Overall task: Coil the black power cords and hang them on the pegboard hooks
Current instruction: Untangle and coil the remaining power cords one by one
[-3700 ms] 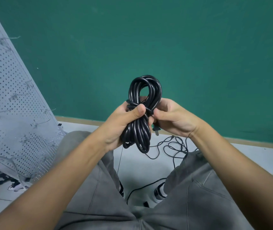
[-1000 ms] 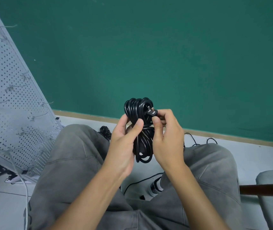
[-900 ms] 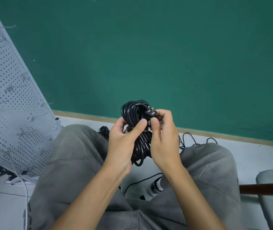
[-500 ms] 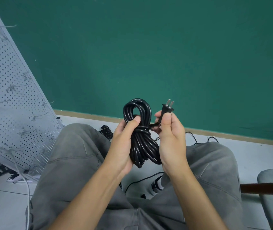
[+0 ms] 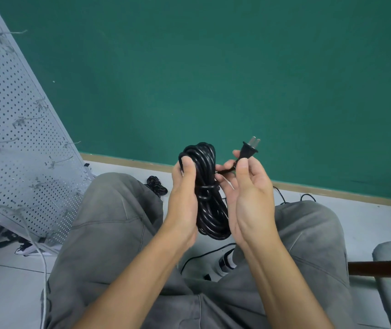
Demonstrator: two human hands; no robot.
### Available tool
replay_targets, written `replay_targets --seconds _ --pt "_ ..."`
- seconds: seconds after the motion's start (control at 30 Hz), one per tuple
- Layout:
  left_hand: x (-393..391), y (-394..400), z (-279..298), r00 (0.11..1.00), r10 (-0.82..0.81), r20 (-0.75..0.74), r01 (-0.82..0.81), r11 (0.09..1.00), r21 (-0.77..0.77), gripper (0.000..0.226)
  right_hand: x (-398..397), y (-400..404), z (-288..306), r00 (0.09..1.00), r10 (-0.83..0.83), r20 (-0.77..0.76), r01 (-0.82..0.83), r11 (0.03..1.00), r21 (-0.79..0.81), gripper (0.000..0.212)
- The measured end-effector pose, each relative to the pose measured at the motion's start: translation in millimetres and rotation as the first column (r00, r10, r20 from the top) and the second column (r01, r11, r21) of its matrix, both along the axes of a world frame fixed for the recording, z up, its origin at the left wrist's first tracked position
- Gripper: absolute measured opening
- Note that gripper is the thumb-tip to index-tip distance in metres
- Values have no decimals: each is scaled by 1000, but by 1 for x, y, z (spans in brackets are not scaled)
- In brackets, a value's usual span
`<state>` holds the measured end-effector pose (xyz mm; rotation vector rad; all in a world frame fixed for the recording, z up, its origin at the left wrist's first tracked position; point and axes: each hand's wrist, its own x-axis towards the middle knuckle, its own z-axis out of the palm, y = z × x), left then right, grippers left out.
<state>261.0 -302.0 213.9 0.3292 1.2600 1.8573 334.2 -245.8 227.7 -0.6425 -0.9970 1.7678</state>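
Pegboard (image 5: 11,129) leaned at far left, tilted back against the green wall (image 5: 237,67); wire hooks (image 5: 59,160) stuck out of it, none carrying a cord in view. That was the destination, well apart from the hands.

A second small coil (image 5: 156,186) lay on the floor just past the left knee (image 5: 118,210), probably waiting its turn or already bundled; can't tell which.

Left hand (image 5: 183,200) was wrapped round the coiled cord (image 5: 207,193), thumb pressed near the top loop, palm along the side. Looked like it was there to keep the loops stacked so they didn't spring apart. A couple of turns cinched the bundle at its waist.

Right hand (image 5: 249,198) pinched the cord just below the plug (image 5: 249,149), prongs pointing up, tail stretched short from the waist wrap. Read as pulling the tail snug to lock the wrap. Hands were close, either side of the bundle, not touching.

Loose thin cords (image 5: 282,198) trailed on the floor behind the right hand.

Judgement: coiling nearly done, hanging not started.
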Motion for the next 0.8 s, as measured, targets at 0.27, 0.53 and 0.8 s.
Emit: replay_targets --seconds 0.27,0.53,0.8 --pt "-16 -4 -3 991 -128 -44 130 990 49 54 12 4 10 995 1 99 -15 991 136 12" --pt "-35 -11 -1 981 -191 6 189 974 127 48 24 12 7 920 -165 355 -48 852 521 33" --pt "-35 -14 -1 973 -232 -23 232 954 191 51 33 18 12 898 -204 390 -67 812 579 29"
